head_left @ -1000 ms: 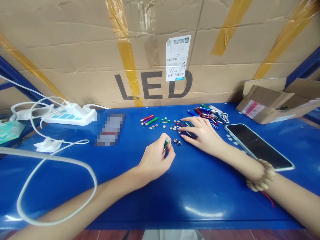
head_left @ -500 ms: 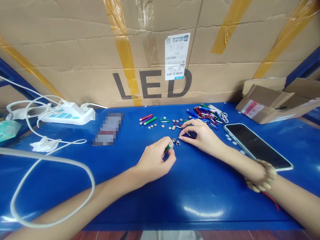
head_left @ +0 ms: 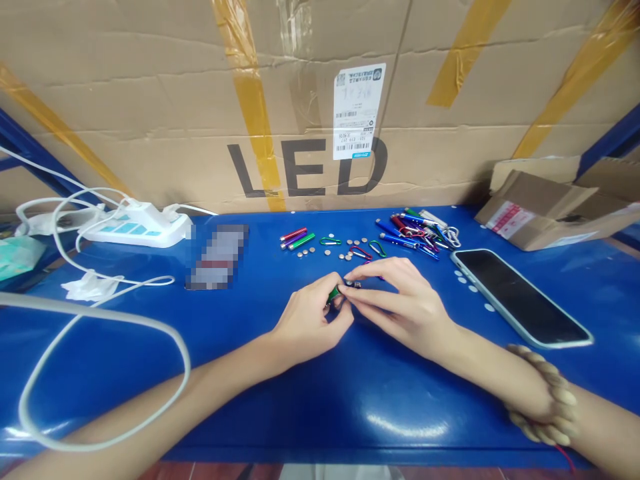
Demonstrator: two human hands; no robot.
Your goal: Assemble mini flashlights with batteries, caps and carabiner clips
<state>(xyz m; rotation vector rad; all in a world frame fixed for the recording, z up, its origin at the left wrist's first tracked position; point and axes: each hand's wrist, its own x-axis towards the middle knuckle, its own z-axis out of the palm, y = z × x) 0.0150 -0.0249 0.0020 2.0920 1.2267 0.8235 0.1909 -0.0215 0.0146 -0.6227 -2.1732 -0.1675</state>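
Observation:
My left hand [head_left: 306, 319] is closed round a small green tube [head_left: 333, 293], a keychain flashlight body, held just above the blue table [head_left: 280, 393]. My right hand [head_left: 395, 303] pinches a small silver part [head_left: 354, 285] and presses it against the open end of the green tube. Behind my hands lie several silver button cells [head_left: 350, 248], a green carabiner clip [head_left: 331, 241], and red, purple and green tubes [head_left: 298, 239].
A pile of coloured tubes and clips [head_left: 420, 230] lies at the back right. A phone [head_left: 517, 297] lies face up to the right, an open carton [head_left: 555, 200] beyond it. A white power strip [head_left: 135, 225] and cables [head_left: 100, 313] occupy the left. A big cardboard box [head_left: 310, 100] walls the back.
My right hand left the loose parts behind, picked up a small silver piece and came back to meet the green tube in my left hand.

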